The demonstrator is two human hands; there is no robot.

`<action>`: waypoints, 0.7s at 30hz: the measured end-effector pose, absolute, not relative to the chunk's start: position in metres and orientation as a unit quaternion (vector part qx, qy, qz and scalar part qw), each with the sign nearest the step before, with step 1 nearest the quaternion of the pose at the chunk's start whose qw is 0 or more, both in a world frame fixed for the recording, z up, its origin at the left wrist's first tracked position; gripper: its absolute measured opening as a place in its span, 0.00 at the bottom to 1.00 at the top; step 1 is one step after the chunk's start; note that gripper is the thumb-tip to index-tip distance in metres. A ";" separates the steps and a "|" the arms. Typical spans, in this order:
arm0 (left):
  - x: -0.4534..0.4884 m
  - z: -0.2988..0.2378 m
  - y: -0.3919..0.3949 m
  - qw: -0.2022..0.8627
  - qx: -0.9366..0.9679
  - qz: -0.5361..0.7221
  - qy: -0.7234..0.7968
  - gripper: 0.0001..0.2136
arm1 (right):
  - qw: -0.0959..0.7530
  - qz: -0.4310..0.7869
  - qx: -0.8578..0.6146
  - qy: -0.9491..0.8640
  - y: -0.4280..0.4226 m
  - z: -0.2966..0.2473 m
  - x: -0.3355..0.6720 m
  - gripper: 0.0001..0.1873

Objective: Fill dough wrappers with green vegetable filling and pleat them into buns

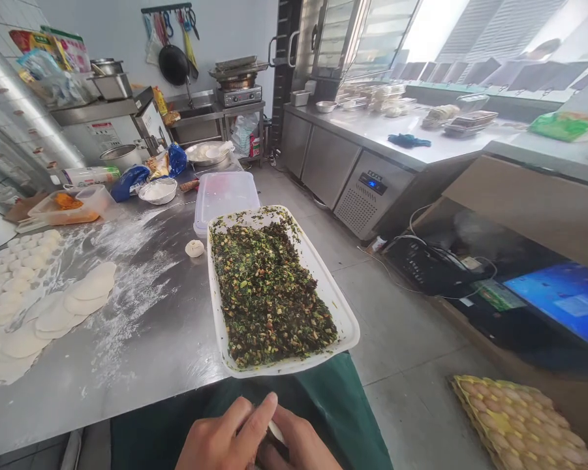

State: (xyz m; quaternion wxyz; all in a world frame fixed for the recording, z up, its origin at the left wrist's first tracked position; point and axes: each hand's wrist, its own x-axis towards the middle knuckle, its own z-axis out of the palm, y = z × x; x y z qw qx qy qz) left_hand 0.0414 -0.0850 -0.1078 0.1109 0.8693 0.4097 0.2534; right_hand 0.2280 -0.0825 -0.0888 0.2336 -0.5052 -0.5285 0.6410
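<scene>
At the near edge of the table my left hand (225,434) and my right hand (303,438) are closed together, fingers nearly touching. Between them shows the pale edge of what looks like a dough wrapper (276,432), mostly hidden by the fingers. A dark part beside it is too covered to make out. Just beyond my hands stands a white tub (347,329) of chopped green filling (274,294). One pleated bun (194,248) sits left of the tub. Flat dough wrappers (78,303) lie overlapping farther left, with small dough pieces (22,267) behind them.
A lidded plastic box (226,199) adjoins the tub's far end. Flour, a bowl of white powder (157,190) and an orange-stained container (71,205) occupy the steel table (161,352). On the floor at right is a tray of eggs (523,424); a steel counter (352,134) stands beyond.
</scene>
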 end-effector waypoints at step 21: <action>0.040 -0.086 -0.072 0.145 0.845 0.276 0.434 0.12 | 0.374 0.747 -0.384 -0.392 -0.081 -0.095 0.236 0.20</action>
